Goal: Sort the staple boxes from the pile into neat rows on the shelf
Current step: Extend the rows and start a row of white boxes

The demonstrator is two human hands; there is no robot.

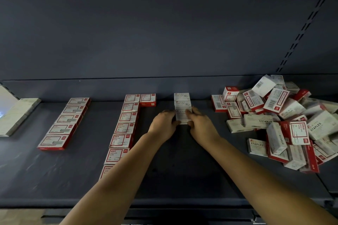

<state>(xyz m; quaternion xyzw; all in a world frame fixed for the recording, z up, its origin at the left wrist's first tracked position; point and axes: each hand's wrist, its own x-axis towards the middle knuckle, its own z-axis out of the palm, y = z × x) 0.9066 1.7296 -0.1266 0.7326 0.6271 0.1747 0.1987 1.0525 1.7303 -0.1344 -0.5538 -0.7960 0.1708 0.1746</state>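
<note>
A loose pile of red-and-white and plain white staple boxes lies at the right of the dark shelf. A short row of white boxes runs front to back in the middle. Its nearest box, a white box, is held between my left hand on its left side and my right hand on its right side, fingers curled against it. To the left lie a long row of red-and-white boxes and a second such row.
A row of pale flat boxes lies at the far left edge. The shelf's back wall rises behind the rows, with a slotted upright at the right. Bare shelf surface lies between the rows and toward the front lip.
</note>
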